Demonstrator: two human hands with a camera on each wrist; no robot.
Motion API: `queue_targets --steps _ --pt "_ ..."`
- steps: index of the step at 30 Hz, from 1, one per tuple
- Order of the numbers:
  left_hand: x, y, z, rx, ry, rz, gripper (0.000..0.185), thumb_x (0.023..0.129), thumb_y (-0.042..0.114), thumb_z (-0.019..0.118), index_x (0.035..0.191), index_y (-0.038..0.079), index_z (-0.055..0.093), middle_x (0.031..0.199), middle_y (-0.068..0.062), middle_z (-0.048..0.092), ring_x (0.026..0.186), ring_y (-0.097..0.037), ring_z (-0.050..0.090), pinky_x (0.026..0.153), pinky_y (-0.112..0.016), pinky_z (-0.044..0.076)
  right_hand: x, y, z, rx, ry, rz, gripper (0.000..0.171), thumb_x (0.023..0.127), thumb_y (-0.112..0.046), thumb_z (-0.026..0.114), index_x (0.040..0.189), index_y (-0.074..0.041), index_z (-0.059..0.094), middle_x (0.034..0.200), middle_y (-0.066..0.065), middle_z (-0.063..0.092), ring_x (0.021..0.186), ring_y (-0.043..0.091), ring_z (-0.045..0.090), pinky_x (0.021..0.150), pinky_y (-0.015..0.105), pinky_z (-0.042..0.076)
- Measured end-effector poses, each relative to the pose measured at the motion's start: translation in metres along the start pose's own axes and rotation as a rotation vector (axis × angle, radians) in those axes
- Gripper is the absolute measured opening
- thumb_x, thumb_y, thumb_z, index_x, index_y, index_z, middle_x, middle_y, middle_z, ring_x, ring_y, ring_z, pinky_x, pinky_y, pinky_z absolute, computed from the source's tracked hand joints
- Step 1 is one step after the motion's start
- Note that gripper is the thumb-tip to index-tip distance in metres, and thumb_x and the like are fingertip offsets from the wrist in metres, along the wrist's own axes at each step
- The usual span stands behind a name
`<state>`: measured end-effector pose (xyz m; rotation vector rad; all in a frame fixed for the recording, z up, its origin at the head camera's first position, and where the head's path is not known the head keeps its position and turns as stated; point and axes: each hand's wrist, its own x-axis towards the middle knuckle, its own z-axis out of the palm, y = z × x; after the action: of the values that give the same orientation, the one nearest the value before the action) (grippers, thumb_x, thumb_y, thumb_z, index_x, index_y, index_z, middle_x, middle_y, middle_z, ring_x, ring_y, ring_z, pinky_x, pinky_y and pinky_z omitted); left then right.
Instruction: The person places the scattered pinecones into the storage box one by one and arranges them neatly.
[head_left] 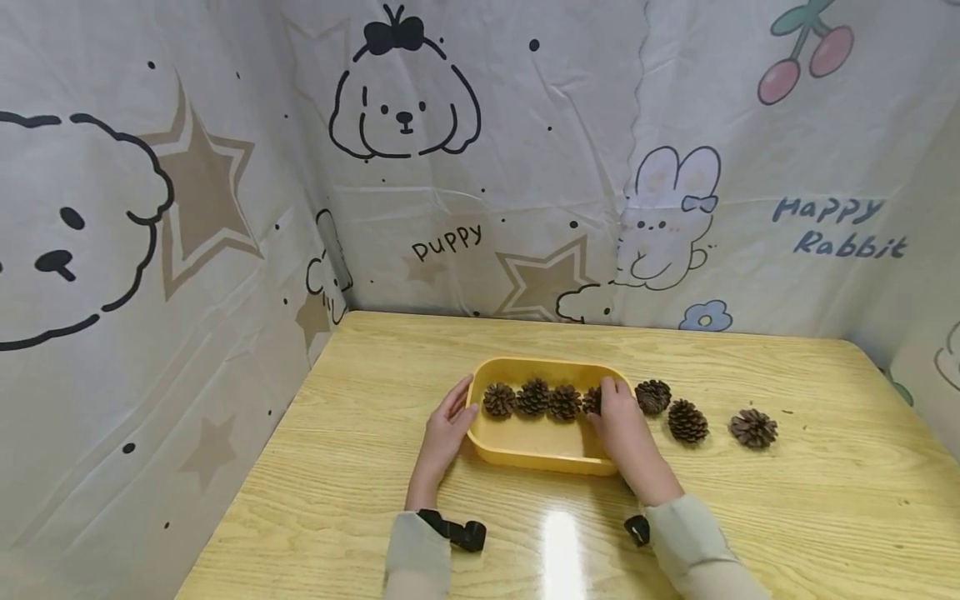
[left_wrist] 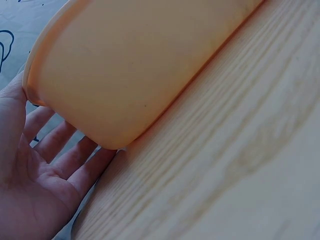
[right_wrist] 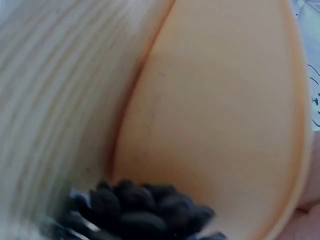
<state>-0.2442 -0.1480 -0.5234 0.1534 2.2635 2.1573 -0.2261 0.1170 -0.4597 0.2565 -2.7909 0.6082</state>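
A yellow tray point(head_left: 525, 454) point(left_wrist: 140, 60) point(right_wrist: 215, 110) lies on the wooden table point(head_left: 750, 517), with several pine cones in a row along its far side, such as one point(head_left: 533, 397). My left hand point(head_left: 447, 425) point(left_wrist: 35, 175) rests with straight fingers against the tray's left end. My right hand point(head_left: 618, 417) reaches over the tray's right end, its fingers curled down on the rightmost pine cone point(head_left: 592, 400), which it half hides. The blurred right wrist view shows a dark pine cone point(right_wrist: 140, 210) beside the tray wall.
Three more pine cones lie on the table right of the tray: one point(head_left: 653, 397) close to it, one point(head_left: 687, 421) farther out, one point(head_left: 753, 427) farthest. Printed cloth walls point(head_left: 187, 250) close the table in at the left, the back and the right.
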Motion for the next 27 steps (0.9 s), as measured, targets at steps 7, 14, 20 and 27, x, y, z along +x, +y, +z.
queue_targets --steps 7,14,20,27 --pt "0.0 0.001 0.001 0.008 -0.015 -0.001 0.053 0.101 0.025 0.055 0.152 0.021 0.038 0.157 -0.011 0.038 0.144 -0.028 0.04 0.118 -0.044 0.037 0.003 0.001 0.004 -0.026 -0.021 0.024 0.041 0.085 0.0 0.072 0.11 0.017 0.044 0.097 0.035 0.053 0.065 0.037 0.062 0.055 0.038 0.058" --pt "0.0 0.001 -0.001 -0.002 -0.018 0.005 0.054 0.101 0.026 0.055 0.152 0.02 0.037 0.157 -0.012 0.037 0.144 -0.03 0.039 0.118 -0.045 0.037 0.009 0.001 0.004 -0.005 -0.105 0.091 0.046 0.087 -0.003 0.07 0.117 0.02 0.042 0.104 0.038 0.053 0.072 0.04 0.064 0.061 0.041 0.06" --pt "0.0 0.002 -0.001 0.004 -0.011 -0.003 0.054 0.101 0.025 0.055 0.152 0.021 0.038 0.157 -0.011 0.037 0.144 -0.029 0.039 0.118 -0.044 0.036 0.014 0.001 0.004 0.017 -0.149 0.119 0.05 0.088 -0.004 0.07 0.119 0.022 0.041 0.106 0.04 0.052 0.084 0.045 0.063 0.068 0.045 0.061" --pt "-0.002 0.002 -0.001 0.0 -0.006 0.003 0.054 0.101 0.023 0.054 0.152 0.018 0.038 0.157 -0.013 0.037 0.144 -0.031 0.039 0.118 -0.045 0.037 0.017 0.0 0.005 0.019 -0.206 0.158 0.052 0.088 -0.005 0.07 0.12 0.021 0.038 0.106 0.038 0.053 0.091 0.047 0.061 0.071 0.047 0.058"
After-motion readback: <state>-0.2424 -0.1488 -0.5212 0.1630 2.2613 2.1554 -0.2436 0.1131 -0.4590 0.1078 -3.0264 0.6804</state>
